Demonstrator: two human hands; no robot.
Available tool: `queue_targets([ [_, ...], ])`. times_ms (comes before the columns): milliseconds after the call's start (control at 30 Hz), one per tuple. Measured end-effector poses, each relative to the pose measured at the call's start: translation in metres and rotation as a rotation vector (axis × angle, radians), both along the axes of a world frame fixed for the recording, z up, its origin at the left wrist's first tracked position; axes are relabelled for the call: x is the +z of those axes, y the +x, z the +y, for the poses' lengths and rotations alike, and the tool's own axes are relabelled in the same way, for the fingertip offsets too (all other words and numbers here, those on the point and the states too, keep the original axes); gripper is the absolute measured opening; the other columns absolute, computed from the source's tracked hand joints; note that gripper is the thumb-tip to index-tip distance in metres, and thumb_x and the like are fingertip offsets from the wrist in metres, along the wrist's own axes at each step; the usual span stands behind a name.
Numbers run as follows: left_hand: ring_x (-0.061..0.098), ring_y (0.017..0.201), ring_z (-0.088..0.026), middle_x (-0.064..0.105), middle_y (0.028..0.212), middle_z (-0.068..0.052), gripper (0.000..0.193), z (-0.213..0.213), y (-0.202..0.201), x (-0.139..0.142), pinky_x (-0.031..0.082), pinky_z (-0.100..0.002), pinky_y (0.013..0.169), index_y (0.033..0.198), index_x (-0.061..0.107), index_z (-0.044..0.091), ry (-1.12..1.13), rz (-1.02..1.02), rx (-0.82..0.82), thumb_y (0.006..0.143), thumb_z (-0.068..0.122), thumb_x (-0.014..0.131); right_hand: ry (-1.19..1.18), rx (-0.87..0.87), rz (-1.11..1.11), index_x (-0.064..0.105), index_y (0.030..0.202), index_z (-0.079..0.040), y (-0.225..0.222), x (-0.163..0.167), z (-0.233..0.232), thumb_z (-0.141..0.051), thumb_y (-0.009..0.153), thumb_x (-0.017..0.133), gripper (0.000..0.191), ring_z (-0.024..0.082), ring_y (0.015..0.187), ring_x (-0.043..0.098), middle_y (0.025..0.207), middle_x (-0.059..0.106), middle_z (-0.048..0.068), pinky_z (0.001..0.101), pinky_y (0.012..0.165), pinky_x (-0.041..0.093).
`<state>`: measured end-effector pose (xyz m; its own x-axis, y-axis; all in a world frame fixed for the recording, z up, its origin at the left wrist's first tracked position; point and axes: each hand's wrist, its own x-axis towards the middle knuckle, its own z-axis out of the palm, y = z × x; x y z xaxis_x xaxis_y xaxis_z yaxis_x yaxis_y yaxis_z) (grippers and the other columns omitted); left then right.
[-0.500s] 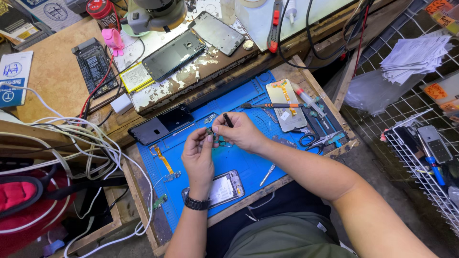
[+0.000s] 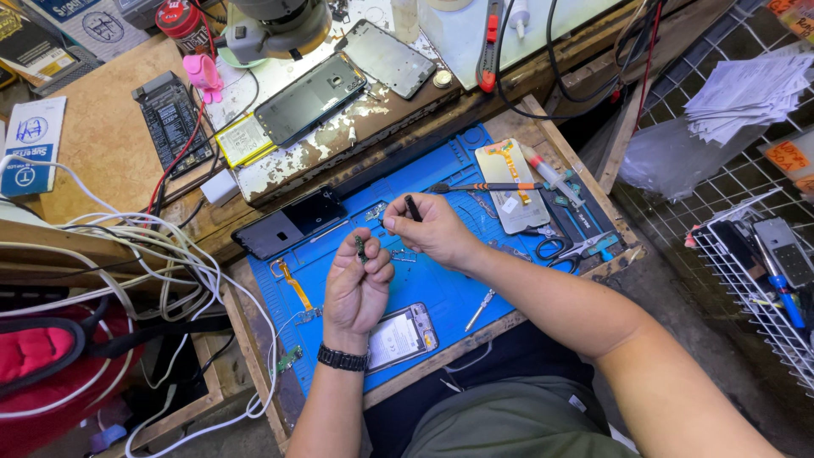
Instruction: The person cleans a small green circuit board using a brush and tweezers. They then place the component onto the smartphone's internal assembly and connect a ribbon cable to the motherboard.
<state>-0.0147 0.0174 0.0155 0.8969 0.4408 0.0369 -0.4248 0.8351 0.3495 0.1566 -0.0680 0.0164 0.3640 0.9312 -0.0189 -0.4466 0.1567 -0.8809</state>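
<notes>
You work over a blue mat set in a wooden tray on a cluttered bench. A dark phone lies at the mat's far left corner, an opened phone near your wrist, and scissors and a screwdriver to the right. A wire basket at your right holds small tools. Your left hand pinches a small green board between fingertips, above the mat. Your right hand is closed round a black tool, just beside the board.
</notes>
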Motion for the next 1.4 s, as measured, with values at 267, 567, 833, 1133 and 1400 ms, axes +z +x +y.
queue_targets([
  [267,0.054,0.087,-0.013,0.061,0.103,-0.006,0.027,-0.003,0.002,0.004,0.048,-0.025,0.075,0.129,0.062,0.002,0.041,0.019,0.02,0.103,0.005,0.065,-0.009,0.003,-0.018,0.066,0.1,-0.002,-0.002,0.002,-0.001,-0.014,0.098,0.071,0.013,0.005,0.056,0.047,0.069,0.055,-0.003,0.0216,0.048,0.037],
  [567,0.066,0.087,-0.017,0.07,0.104,-0.011,0.023,-0.007,0.005,0.005,0.055,-0.028,0.073,0.124,0.064,0.002,0.161,0.216,0.176,0.102,0.004,0.064,-0.04,0.015,-0.014,0.067,0.098,-0.002,-0.001,0.003,-0.002,-0.013,0.096,0.071,0.012,0.005,0.055,0.048,0.073,0.06,-0.001,0.0215,0.048,0.038],
  [833,0.066,0.084,-0.015,0.071,0.103,-0.012,0.021,-0.01,0.008,0.006,0.055,-0.027,0.072,0.121,0.065,0.0,0.25,0.287,0.223,0.1,0.003,0.064,-0.009,-0.007,-0.078,0.067,0.099,-0.001,-0.004,0.003,-0.005,-0.011,0.097,0.071,0.012,0.006,0.067,0.055,0.081,0.066,0.003,0.0223,0.059,0.046],
  [1133,0.066,0.08,-0.014,0.07,0.099,-0.01,0.021,-0.011,0.009,0.003,0.055,-0.027,0.069,0.12,0.065,-0.002,0.303,0.344,0.29,0.1,0.001,0.065,-0.019,-0.008,-0.154,0.069,0.1,-0.001,-0.006,0.004,-0.007,-0.013,0.098,0.071,0.013,0.004,0.074,0.059,0.085,0.068,0.001,0.0215,0.065,0.049],
  [1400,0.066,0.079,-0.014,0.069,0.096,-0.01,0.021,-0.011,0.01,-0.001,0.056,-0.027,0.07,0.12,0.065,-0.003,0.343,0.378,0.324,0.1,0.002,0.065,-0.048,0.037,-0.03,0.069,0.097,-0.003,-0.005,0.0,-0.004,-0.015,0.096,0.072,0.012,0.004,0.058,0.051,0.076,0.064,0.0,0.0209,0.049,0.04],
])
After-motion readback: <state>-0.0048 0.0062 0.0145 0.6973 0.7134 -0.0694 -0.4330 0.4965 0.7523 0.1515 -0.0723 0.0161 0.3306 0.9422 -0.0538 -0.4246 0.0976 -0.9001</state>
